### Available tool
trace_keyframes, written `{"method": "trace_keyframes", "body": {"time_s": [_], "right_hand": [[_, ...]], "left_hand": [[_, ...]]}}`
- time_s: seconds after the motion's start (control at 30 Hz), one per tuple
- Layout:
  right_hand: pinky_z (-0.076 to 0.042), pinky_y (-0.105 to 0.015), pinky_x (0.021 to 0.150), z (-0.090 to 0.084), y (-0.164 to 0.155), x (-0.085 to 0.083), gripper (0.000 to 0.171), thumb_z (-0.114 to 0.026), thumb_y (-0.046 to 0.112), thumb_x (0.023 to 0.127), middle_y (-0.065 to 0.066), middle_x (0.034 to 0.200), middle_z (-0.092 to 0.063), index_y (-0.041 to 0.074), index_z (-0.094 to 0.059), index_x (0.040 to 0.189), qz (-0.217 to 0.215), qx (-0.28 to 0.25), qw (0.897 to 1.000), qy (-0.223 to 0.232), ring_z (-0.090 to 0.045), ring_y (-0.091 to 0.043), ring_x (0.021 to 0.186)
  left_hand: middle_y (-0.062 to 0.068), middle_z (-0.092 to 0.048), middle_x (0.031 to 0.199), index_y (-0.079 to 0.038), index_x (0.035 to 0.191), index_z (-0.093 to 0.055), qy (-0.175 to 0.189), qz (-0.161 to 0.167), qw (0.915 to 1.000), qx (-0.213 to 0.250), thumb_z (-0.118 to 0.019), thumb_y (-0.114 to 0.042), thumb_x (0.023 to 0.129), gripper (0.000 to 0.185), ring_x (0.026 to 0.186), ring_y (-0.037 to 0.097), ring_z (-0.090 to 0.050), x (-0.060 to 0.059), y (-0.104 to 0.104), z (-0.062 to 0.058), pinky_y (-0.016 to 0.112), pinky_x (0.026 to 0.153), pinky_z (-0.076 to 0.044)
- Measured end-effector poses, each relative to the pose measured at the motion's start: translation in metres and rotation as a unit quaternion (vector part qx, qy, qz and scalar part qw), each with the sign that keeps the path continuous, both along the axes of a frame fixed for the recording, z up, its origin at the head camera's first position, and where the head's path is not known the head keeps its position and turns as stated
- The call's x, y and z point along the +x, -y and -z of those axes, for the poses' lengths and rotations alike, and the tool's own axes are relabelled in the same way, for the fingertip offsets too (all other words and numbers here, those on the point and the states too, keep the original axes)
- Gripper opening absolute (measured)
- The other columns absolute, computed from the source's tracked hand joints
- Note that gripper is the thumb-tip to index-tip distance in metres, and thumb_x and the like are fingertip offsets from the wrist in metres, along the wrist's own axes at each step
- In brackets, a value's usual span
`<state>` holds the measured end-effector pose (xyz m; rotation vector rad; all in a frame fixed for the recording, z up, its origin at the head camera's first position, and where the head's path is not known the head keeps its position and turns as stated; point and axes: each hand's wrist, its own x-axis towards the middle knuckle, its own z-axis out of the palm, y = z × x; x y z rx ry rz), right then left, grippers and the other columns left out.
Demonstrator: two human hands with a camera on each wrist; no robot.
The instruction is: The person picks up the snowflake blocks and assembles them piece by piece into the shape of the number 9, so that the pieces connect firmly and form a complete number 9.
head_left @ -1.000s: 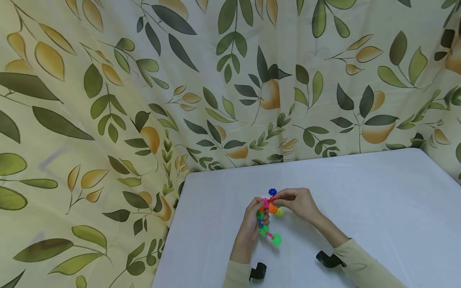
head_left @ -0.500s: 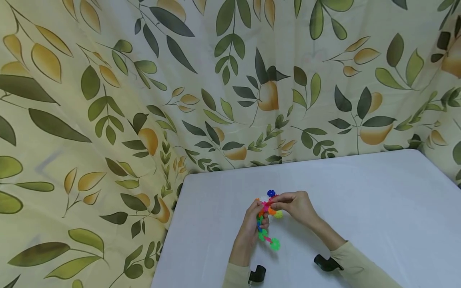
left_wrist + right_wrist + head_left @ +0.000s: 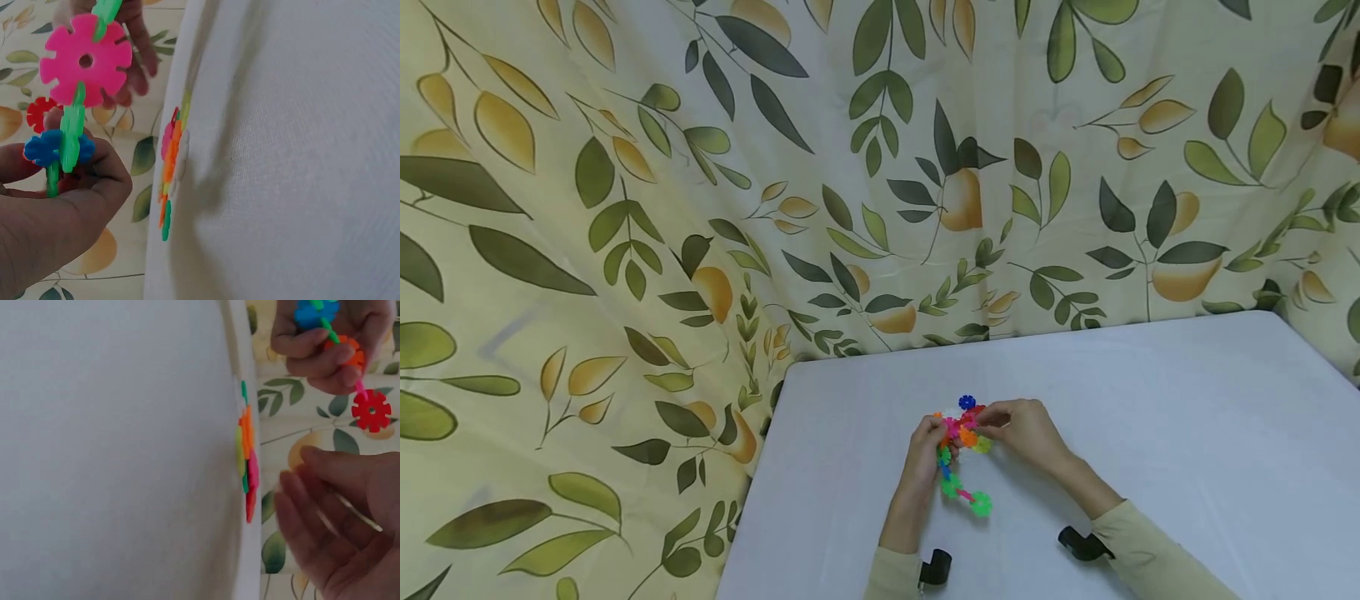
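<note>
My left hand (image 3: 922, 454) grips a chain of slotted flower-shaped plastic discs, its thumb and fingers curled round a blue disc (image 3: 44, 149) in the left wrist view. A green disc (image 3: 72, 137) and a large pink disc (image 3: 85, 60) follow along the chain. At its other end hangs a red disc (image 3: 371, 410), beyond an orange disc (image 3: 347, 353) partly covered by left fingers. My right hand (image 3: 350, 512) is beside that red end, fingers loosely bent, with nothing visible between thumb and fingertips. In the head view the right hand (image 3: 1026, 429) overlaps the discs.
Several loose discs (image 3: 248, 450) lie in a small group on the white-covered table (image 3: 1150, 417), just behind the hands. Among them is a dark blue disc (image 3: 967, 402). A leaf-patterned curtain (image 3: 880, 208) stands along the table's back and left edges.
My right fingertips, earlier pinching a red disc close to the left hand, have drawn slightly to the right and off it. The chain's lower green end has swung a little to the right.
</note>
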<state>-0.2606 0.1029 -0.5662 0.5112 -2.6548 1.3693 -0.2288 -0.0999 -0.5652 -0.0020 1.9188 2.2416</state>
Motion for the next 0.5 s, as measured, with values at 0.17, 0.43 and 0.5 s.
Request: {"method": "trace_keyframes", "body": {"time_s": [0.17, 0.43, 0.5], "right_hand": [[-0.056, -0.031, 0.071, 0.010, 0.000, -0.002, 0.022, -0.090, 0.014, 0.082, 0.003, 0.088, -0.073, 0.008, -0.080, 0.101, -0.023, 0.086, 0.996, 0.033, -0.065, -0.012, 0.078], [-0.051, -0.032, 0.070, 0.014, 0.005, 0.000, 0.026, -0.091, 0.014, 0.079, 0.001, 0.085, -0.062, 0.008, -0.078, 0.100, -0.035, 0.139, 0.989, 0.027, -0.055, -0.014, 0.076], [-0.051, -0.031, 0.069, 0.013, 0.007, 0.001, 0.020, -0.090, 0.012, 0.080, 0.001, 0.084, -0.061, 0.010, -0.076, 0.094, -0.035, 0.143, 0.989, 0.022, -0.055, -0.014, 0.075]], "left_hand": [[0.003, -0.063, 0.084, -0.006, 0.111, -0.049, -0.001, -0.017, 0.9996, -0.023, -0.042, -0.013, 0.107, 0.011, 0.071, 0.014, -0.055, 0.001, 0.000, -0.001, 0.024, 0.073, -0.048], [0.000, -0.060, 0.083, 0.000, 0.119, -0.063, 0.001, -0.006, 0.9999, -0.015, -0.040, -0.018, 0.109, 0.030, 0.072, 0.011, -0.054, -0.001, 0.001, 0.000, 0.019, 0.068, -0.048], [-0.001, -0.058, 0.084, -0.001, 0.120, -0.065, 0.004, 0.005, 0.9999, -0.013, -0.040, -0.024, 0.111, 0.035, 0.073, 0.011, -0.053, -0.001, 0.002, 0.000, 0.019, 0.068, -0.048]]}}
